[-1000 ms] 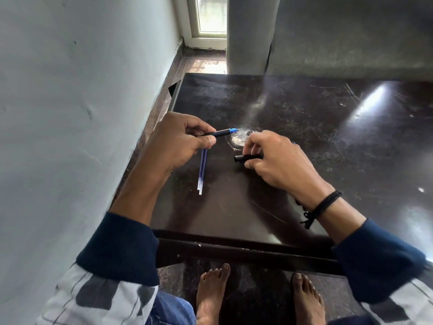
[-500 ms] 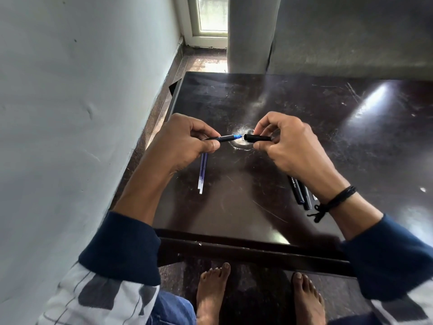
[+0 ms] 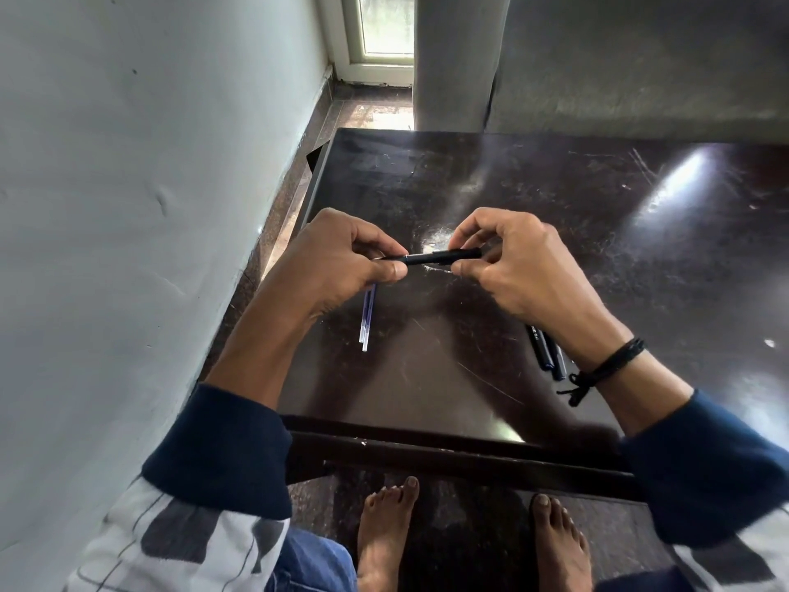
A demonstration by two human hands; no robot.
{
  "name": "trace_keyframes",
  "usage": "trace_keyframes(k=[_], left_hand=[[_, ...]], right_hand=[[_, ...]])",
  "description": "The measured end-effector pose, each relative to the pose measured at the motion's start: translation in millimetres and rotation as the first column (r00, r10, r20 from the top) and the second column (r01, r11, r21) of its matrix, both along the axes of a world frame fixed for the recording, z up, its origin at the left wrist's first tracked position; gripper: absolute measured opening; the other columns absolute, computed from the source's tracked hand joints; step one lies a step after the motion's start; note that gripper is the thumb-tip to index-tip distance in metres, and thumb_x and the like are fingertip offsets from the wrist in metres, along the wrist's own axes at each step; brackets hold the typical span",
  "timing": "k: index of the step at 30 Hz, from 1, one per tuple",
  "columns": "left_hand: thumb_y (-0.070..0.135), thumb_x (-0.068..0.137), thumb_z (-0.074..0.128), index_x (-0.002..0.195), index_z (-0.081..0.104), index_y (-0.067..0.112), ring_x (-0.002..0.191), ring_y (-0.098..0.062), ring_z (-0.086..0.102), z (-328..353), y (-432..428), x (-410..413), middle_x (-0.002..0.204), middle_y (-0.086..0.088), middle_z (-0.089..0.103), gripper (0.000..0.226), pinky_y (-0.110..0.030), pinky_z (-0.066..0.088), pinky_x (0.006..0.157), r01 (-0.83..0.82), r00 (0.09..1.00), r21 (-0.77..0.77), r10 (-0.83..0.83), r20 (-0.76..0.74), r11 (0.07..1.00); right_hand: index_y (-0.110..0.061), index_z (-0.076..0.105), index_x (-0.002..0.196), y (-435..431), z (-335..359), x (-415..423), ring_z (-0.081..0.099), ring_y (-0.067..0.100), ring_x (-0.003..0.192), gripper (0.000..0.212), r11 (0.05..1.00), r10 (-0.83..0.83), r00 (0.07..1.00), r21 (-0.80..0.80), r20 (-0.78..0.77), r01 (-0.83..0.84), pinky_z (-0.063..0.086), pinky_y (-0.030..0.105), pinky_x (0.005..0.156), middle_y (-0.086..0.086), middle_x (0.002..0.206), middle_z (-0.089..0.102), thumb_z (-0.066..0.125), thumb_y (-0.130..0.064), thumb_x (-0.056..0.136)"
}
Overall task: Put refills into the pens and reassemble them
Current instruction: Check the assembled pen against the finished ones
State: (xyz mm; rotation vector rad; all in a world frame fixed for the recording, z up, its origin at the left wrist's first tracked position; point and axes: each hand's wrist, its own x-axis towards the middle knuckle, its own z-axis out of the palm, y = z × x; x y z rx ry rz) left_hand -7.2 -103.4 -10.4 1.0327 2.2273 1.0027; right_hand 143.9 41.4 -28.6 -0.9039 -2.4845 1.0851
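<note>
A black pen (image 3: 439, 257) is held level above the dark table (image 3: 555, 215), between both hands. My left hand (image 3: 341, 267) pinches its left end, most of the barrel hidden in the fist. My right hand (image 3: 521, 267) grips the black cap at the right end, and the cap sits over the pen's tip. Two thin blue refills (image 3: 367, 318) lie on the table just under my left hand. A few dark pens (image 3: 546, 350) lie on the table beneath my right wrist, partly hidden by it.
A pale wall runs close along the left side of the table. The table's near edge (image 3: 448, 446) is in front of my bare feet on the floor. A grey pillar and a window stand beyond the far edge.
My right hand lifted a black cap from the table, brought it to the blue tip of the pen in my left hand, and slid it on; the blue tip is now covered.
</note>
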Motion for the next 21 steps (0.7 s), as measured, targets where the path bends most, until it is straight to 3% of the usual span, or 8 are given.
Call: trace_keyframes(k=[6,10,13,17,21], left_hand=[[0.014,0.08,0.082,0.096,0.08,0.018,0.057,0.004,0.061,2.2,-0.7,-1.1,0.078,-0.004,0.075,0.017,-0.001,0.042,0.055,0.005,1.0,-0.014,-0.006,-0.009,1.0],[0.01,0.08,0.08,0.096,0.08,0.016,0.059,-0.001,0.065,2.0,-1.6,-1.3,0.076,-0.005,0.075,0.016,-0.003,0.046,0.06,0.001,1.0,0.004,-0.001,0.004,1.0],[0.011,0.081,0.079,0.096,0.08,0.015,0.061,-0.007,0.067,1.1,-1.4,-1.2,0.075,-0.006,0.075,0.015,-0.006,0.048,0.062,-0.006,1.0,0.013,0.006,0.009,1.0],[0.014,0.083,0.079,0.094,0.08,0.019,0.057,-0.004,0.064,-0.3,0.3,0.6,0.074,-0.001,0.075,0.013,-0.005,0.047,0.059,-0.007,1.0,0.011,0.007,0.015,1.0],[0.009,0.086,0.076,0.095,0.078,0.017,0.051,0.001,0.061,0.5,2.4,3.1,0.073,0.0,0.074,0.012,-0.005,0.046,0.056,-0.008,0.999,0.022,0.007,0.052,1.0]], right_hand=[[-0.032,0.074,0.089,2.9,0.3,-0.4,0.068,0.013,0.079,0.011,0.999,0.005,1.0,-0.052,-0.03,-0.007,0.055,0.031,0.074,-0.01,0.088,0.072,0.079,-0.023,0.085],[-0.031,0.077,0.087,3.4,0.3,-1.4,0.06,0.007,0.063,0.011,0.993,0.007,0.997,-0.12,-0.076,-0.016,0.049,0.027,0.064,-0.009,0.081,0.073,0.08,-0.02,0.085],[-0.03,0.078,0.088,4.2,1.3,-1.8,0.059,0.004,0.063,0.013,0.989,-0.001,0.994,-0.149,-0.108,-0.015,0.055,0.035,0.07,-0.011,0.082,0.073,0.082,-0.019,0.083],[-0.028,0.077,0.089,4.3,2.1,-2.2,0.062,0.008,0.066,0.015,0.983,0.004,0.991,-0.179,-0.133,-0.028,0.058,0.044,0.079,-0.008,0.084,0.074,0.084,-0.016,0.082],[-0.029,0.077,0.09,6.7,-0.5,-2.3,0.07,0.022,0.077,0.015,0.981,-0.016,0.991,-0.194,-0.136,-0.011,0.059,0.048,0.083,-0.009,0.087,0.075,0.085,-0.021,0.08]])
